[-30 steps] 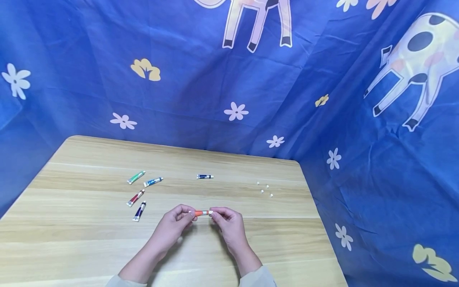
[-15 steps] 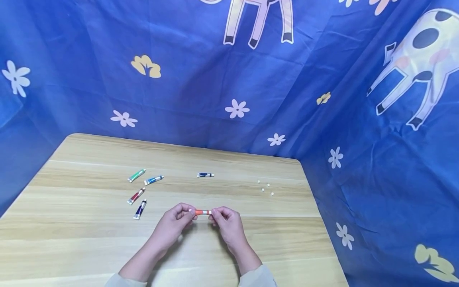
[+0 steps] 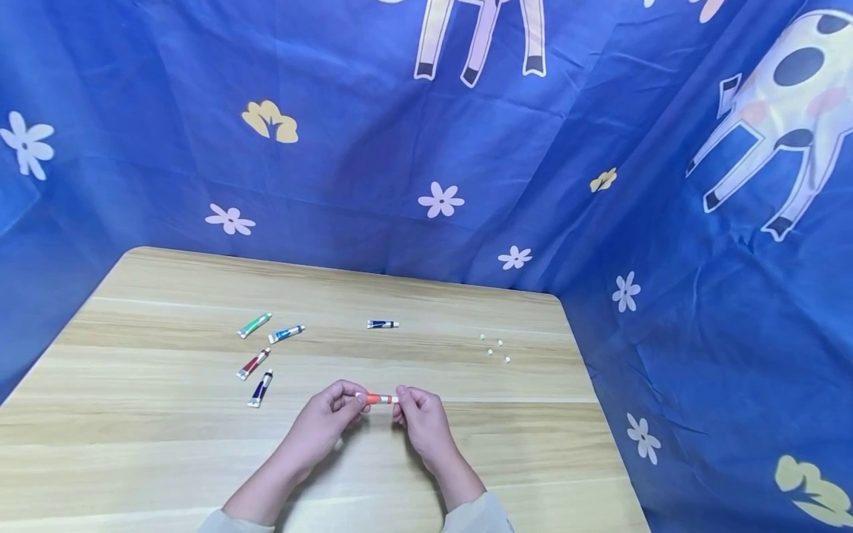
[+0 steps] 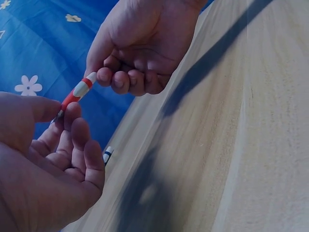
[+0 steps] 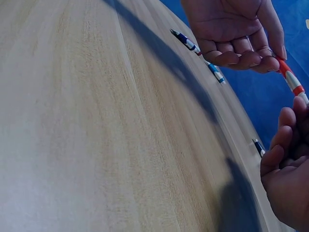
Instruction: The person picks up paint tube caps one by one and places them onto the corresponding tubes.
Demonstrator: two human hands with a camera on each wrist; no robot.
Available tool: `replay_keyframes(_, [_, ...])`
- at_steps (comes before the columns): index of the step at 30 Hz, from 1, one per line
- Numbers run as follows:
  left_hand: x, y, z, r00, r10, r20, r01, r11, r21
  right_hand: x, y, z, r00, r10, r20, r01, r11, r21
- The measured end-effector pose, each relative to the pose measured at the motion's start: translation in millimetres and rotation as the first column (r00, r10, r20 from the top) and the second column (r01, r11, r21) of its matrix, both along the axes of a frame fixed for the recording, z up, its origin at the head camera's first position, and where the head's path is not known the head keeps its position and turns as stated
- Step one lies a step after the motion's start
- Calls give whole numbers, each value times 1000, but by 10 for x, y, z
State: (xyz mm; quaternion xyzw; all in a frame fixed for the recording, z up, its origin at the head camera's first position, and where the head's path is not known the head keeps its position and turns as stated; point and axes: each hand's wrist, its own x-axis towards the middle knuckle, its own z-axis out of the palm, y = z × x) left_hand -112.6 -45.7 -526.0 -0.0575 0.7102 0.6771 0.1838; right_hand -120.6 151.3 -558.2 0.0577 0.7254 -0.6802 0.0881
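Held level above the table in the head view is an orange paint tube with a white cap pointing right. My left hand pinches the tube's flat tail end between thumb and fingers. At the other end, the thumb and forefinger of my right hand pinch the cap. The left wrist view gives the orange tube slanting up from the left fingertips to the right ones. In the right wrist view the same tube is partly cut off by the frame's edge.
Left on the wooden table lie a green tube, a light blue tube, a red tube and a dark purple tube. A dark blue tube lies farther back. Several small white caps sit at right. Blue cloth surrounds the back.
Both hands and the orange tube have shifted slightly right. The right thumb and fingers have changed their placement on the cap. The tubes and caps on the table lie as before.
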Motion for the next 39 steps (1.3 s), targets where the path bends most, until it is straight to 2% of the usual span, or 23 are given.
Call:
replay_keyframes(5, [-3, 8, -35, 1000, -21, -18, 21, 1000, -4, 8, 8, 1, 1000, 2, 9, -2, 1000, 16])
replay_keyframes(10, [-1, 7, -58, 1000, -26, -5, 26, 1000, -14, -1, 23, 2, 1000, 10, 13, -10, 1000, 18])
replay_keyframes(21, [-20, 5, -71, 1000, -22, -11, 21, 1000, -17, -32, 70, -26, 993, 113, -17, -113, 993, -12])
replay_keyframes(26, [-30, 0, -83, 1000, -17, -6, 17, 1000, -9, -45, 91, -49, 991, 130, -30, -132, 990, -50])
replay_keyframes(35, [-35, -9, -69, 1000, -6, 10, 6, 1000, -5, -49, 127, -55, 981, 174, -80, -182, 978, -105])
replay_keyframes(39, [-46, -8, -79, 1000, -6, 7, 6, 1000, -9, -38, 142, -35, 978, 169, -120, -178, 982, -67])
